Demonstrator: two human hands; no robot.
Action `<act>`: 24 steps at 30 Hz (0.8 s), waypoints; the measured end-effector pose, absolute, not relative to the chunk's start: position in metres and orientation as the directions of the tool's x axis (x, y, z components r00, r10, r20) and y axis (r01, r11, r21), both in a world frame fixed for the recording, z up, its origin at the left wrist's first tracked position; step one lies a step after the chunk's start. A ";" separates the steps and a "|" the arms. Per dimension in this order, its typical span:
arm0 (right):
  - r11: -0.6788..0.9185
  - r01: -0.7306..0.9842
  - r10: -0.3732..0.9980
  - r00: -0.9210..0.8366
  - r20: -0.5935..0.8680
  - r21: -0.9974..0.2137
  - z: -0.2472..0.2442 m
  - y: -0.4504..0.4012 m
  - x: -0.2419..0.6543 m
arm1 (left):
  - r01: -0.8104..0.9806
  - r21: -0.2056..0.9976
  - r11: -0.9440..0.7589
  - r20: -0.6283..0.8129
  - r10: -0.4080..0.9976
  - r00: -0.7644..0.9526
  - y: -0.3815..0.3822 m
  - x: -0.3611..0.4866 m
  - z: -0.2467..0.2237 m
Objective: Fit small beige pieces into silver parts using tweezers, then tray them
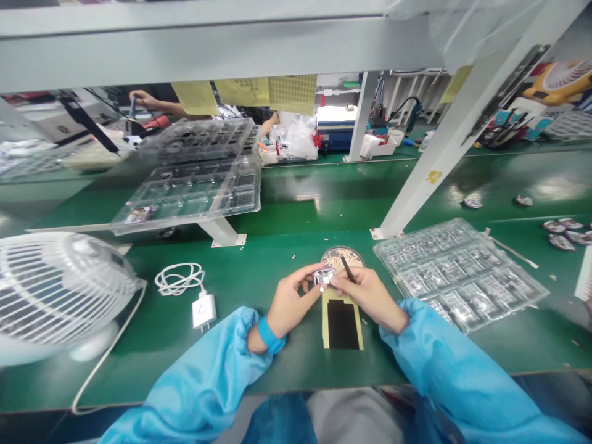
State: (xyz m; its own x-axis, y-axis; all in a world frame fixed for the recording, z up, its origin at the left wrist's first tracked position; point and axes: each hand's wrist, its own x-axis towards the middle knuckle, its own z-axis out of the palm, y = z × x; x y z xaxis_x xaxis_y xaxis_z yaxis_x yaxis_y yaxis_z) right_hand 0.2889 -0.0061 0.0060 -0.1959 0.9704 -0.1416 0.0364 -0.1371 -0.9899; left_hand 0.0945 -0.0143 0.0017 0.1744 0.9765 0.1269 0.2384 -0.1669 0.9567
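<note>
My left hand (292, 300) is closed around the edge of a small electronic device (324, 276) with a purple rim and silvery parts inside. Black tweezers (348, 269) stick up from my right hand (372, 297), whose fingertips meet the device's right side; the tweezers' tips are hidden. Just behind both hands stands a round dish (342, 250) of tiny pale pieces, partly covered by the fingers. Below the hands lies a black sheet (343, 325) on yellow paper (325, 320).
Right of my hands is a clear plastic tray (456, 271) of parts. At left stand a white fan (69, 290) and a charger (203, 310) with coiled cable. Stacked trays (194, 185) rest on a raised shelf. A post (430, 166) rises at right; a co-worker's hand (144, 100) shows behind.
</note>
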 end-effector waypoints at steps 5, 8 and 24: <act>-0.191 0.031 0.956 -0.222 -0.193 -0.981 0.008 -0.007 0.287 | 0.339 0.912 -0.228 0.188 0.971 0.147 -0.016 0.094 0.005; -0.076 0.081 0.984 -0.152 -0.087 -0.994 0.006 -0.007 0.285 | 0.212 0.969 -0.126 0.097 0.985 0.141 -0.016 0.096 0.003; -0.031 -0.006 0.987 -0.158 -0.029 -1.000 -0.004 -0.008 0.270 | 0.100 0.988 -0.120 0.104 0.983 0.150 -0.023 0.109 -0.003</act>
